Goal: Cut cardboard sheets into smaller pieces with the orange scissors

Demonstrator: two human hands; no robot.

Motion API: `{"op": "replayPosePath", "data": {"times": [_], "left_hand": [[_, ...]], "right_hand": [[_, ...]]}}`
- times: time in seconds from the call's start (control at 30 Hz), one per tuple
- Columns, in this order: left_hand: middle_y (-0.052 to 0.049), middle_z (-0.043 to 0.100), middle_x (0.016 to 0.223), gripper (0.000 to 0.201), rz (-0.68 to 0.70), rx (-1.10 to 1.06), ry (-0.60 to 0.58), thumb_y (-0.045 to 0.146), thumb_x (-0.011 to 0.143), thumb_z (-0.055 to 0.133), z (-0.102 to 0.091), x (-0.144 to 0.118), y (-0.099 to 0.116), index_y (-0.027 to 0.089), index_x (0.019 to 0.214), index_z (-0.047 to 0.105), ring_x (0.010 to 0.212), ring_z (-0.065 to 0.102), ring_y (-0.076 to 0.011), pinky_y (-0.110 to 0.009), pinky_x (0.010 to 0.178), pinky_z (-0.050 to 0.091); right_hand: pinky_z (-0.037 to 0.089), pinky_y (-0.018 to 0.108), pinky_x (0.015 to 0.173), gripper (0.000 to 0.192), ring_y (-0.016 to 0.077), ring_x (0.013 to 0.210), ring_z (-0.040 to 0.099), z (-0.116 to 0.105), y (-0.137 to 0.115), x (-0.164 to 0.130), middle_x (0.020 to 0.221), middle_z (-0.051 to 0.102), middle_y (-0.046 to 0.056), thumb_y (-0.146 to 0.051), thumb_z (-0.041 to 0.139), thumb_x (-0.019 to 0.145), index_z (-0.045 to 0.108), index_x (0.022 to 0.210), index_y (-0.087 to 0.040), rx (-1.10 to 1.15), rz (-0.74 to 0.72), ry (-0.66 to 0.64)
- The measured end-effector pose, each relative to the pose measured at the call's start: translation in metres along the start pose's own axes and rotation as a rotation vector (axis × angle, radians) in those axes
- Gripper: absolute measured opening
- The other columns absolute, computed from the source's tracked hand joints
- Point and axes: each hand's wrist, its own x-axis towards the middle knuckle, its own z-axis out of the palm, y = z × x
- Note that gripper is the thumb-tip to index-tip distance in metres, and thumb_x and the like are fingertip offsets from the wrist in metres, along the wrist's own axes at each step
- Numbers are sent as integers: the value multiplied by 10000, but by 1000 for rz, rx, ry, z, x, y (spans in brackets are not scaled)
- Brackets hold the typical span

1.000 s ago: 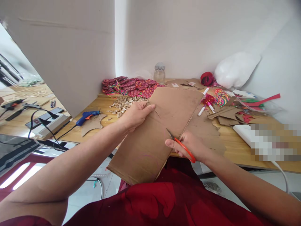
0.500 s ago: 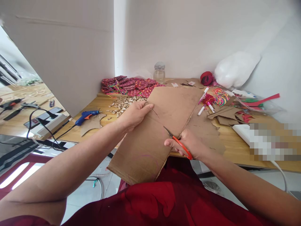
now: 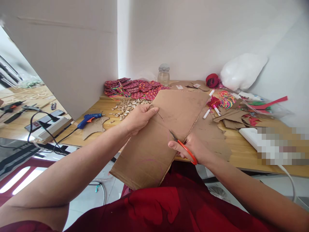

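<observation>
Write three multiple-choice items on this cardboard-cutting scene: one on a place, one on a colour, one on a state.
1. Where does the blue glue gun lie?
A. left of the cardboard sheet, on the table
B. on the sheet
C. on the floor

2. What colour are the handles of the scissors?
A. green
B. orange-red
C. black

3. What is the left hand doing?
A. hanging free
B. gripping the sheet's left edge
C. holding a marker

Answers:
1 A, it rests on a cardboard scrap left of the sheet.
2 B, orange-red loops show in the right hand.
3 B, thumb on top, fingers around the edge.
</observation>
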Motion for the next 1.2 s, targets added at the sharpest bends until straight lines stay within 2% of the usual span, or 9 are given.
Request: {"op": "replayPosePath", "data": {"times": [0.2, 0.47, 0.57, 0.73, 0.8, 0.87, 0.97, 1.07, 1.2], "left_hand": [[26, 641, 617, 323, -14, 12, 21, 410, 864, 678, 0, 1, 0, 197, 693, 506, 514, 564, -117, -214, 497, 453], [12, 672, 667, 299, -8, -57, -27, 413, 837, 712, -2, 1, 1, 188, 719, 554, 558, 604, -124, -218, 534, 486], [17, 685, 685, 276, 17, -77, -39, 401, 830, 722, -2, 1, 3, 188, 737, 574, 578, 616, -123, -218, 554, 504], [11, 712, 721, 286, 44, -89, -40, 430, 812, 738, -5, -1, 8, 183, 750, 608, 595, 631, -127, -218, 553, 512], [13, 715, 715, 274, 70, -106, -21, 423, 801, 750, -11, 0, 8, 184, 754, 624, 605, 640, -130, -225, 572, 525], [12, 720, 709, 266, 89, -118, 35, 423, 782, 767, -20, 1, 7, 187, 770, 645, 622, 653, -138, -234, 595, 536], [-6, 744, 740, 282, 98, -117, 129, 445, 760, 781, -34, 4, 6, 188, 800, 674, 664, 673, -158, -256, 634, 547], [-19, 763, 788, 288, 145, -105, 176, 455, 768, 773, -35, 7, 9, 185, 808, 684, 703, 685, -168, -267, 667, 554], [-29, 766, 796, 315, 110, -134, 84, 470, 773, 777, -24, 6, 16, 178, 858, 694, 680, 691, -171, -278, 659, 568]], "right_hand": [[340, 262, 428, 504, 131, 435, 474, 1, 5, 4, 529, 560, -22, -653, 789, 697, 545, 667, -214, 46, 119, 4], [270, 253, 395, 609, 98, 399, 401, -1, -3, 2, 462, 481, -32, -700, 783, 660, 442, 524, -214, -5, 107, 13], [307, 241, 404, 600, 99, 408, 426, -7, -4, 2, 485, 515, -24, -725, 755, 680, 489, 551, -203, 81, 135, -82], [327, 249, 452, 652, 101, 403, 442, -22, -7, -6, 421, 513, 5, -722, 696, 760, 531, 455, -171, -99, 115, -272], [302, 237, 452, 610, 96, 416, 436, -24, -4, -15, 442, 537, -3, -702, 708, 766, 538, 515, -172, -66, 113, -340], [278, 222, 440, 565, 95, 427, 434, -23, 4, -28, 480, 563, -19, -693, 737, 740, 516, 615, -189, -6, 197, -367], [288, 216, 452, 549, 97, 454, 421, -21, 13, -47, 509, 535, -40, -693, 720, 758, 483, 679, -204, -5, 284, -323], [292, 217, 476, 497, 100, 513, 410, -25, 3, -53, 579, 524, -42, -650, 706, 803, 505, 730, -201, -6, 194, -247], [274, 219, 464, 527, 90, 518, 376, -35, -32, -36, 589, 461, -64, -613, 791, 725, 451, 716, -210, 92, 134, -215]]}}
